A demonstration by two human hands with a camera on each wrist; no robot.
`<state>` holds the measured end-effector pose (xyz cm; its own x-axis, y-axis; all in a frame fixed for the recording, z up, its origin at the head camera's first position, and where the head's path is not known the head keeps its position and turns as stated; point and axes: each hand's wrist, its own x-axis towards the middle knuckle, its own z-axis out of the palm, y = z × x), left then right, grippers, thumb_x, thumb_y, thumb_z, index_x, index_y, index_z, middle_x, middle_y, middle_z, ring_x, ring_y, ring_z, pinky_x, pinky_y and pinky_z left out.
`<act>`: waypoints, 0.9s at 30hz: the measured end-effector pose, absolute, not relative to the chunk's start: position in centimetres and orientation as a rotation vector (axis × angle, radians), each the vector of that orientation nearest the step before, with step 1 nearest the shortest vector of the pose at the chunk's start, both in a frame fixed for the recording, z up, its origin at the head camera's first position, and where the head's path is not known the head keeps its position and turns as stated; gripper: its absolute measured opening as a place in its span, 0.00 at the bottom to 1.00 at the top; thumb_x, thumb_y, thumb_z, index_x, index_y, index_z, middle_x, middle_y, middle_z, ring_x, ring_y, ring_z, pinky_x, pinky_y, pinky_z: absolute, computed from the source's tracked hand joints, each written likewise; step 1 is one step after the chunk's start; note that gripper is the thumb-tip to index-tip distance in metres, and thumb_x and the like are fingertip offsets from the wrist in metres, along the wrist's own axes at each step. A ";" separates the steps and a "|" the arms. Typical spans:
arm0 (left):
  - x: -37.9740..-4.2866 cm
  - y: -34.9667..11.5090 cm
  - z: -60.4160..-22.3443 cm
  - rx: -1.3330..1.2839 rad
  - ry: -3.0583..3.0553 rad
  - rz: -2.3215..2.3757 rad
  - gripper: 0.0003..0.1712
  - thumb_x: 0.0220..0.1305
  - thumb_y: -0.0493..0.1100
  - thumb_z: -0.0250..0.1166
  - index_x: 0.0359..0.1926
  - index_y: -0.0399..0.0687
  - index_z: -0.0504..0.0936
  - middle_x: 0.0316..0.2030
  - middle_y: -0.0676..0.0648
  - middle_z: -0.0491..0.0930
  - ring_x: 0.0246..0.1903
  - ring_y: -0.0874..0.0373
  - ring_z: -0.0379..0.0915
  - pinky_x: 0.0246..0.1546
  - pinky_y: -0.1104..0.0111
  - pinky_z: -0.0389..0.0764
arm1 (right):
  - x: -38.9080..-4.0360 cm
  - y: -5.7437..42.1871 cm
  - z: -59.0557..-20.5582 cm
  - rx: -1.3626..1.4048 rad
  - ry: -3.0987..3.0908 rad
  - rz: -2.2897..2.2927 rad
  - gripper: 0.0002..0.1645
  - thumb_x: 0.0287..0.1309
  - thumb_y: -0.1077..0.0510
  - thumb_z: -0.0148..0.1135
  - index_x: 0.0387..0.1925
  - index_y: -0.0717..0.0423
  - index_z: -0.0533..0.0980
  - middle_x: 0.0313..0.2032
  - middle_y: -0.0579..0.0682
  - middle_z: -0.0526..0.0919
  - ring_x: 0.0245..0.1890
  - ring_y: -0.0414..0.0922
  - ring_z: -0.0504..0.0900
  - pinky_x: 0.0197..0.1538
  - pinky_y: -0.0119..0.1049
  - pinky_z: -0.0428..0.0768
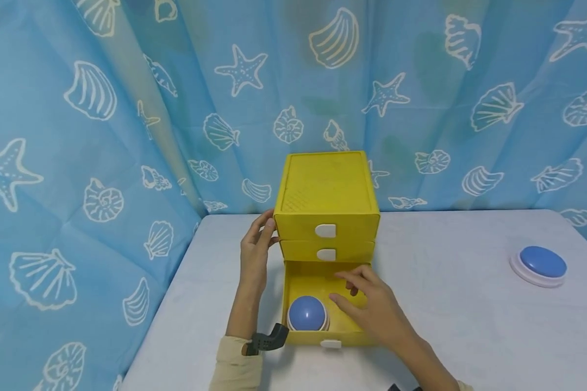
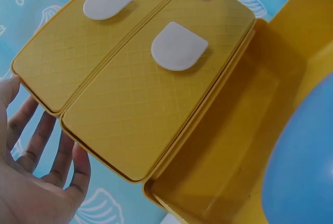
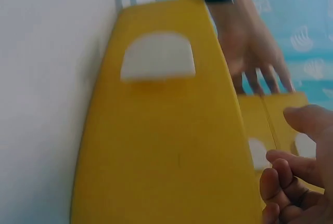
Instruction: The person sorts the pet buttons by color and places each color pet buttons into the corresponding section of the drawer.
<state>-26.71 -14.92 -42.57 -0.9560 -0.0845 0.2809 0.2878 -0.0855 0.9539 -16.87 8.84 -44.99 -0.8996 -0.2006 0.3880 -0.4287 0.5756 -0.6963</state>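
Observation:
A yellow three-drawer cabinet with white tabs stands in the middle of the table. Its bottom drawer is pulled out, while the two upper ones are closed. Inside, at the front left, sits a round blue-domed push button on a white base. My left hand rests at the cabinet's left side, fingers spread along its edge in the left wrist view. Over the right part of the drawer hovers my right hand, thumb and index finger apart, other fingers loosely bent, nothing between them.
A second blue push button with a white base lies at the far right of the white-covered table. Behind and to the left hangs a blue curtain printed with shells and starfish. A black wrist strap overlaps the drawer's front left corner.

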 end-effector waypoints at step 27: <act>-27.0 -16.0 -41.9 -0.320 -2.032 -2.101 0.25 0.69 0.60 0.62 0.63 0.61 0.78 0.56 0.49 0.75 0.52 0.51 0.77 0.56 0.58 0.79 | -19.2 35.0 -46.2 -0.350 -2.666 0.717 0.47 0.61 0.38 0.67 0.65 0.71 0.67 0.47 0.68 0.65 0.46 0.65 0.67 0.36 0.49 0.71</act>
<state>-27.00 -16.04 -41.95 -0.9562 0.0061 0.2926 0.2922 -0.0343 0.9557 -19.23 35.01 -46.20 -0.9056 0.3239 0.2739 0.1427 0.8408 -0.5222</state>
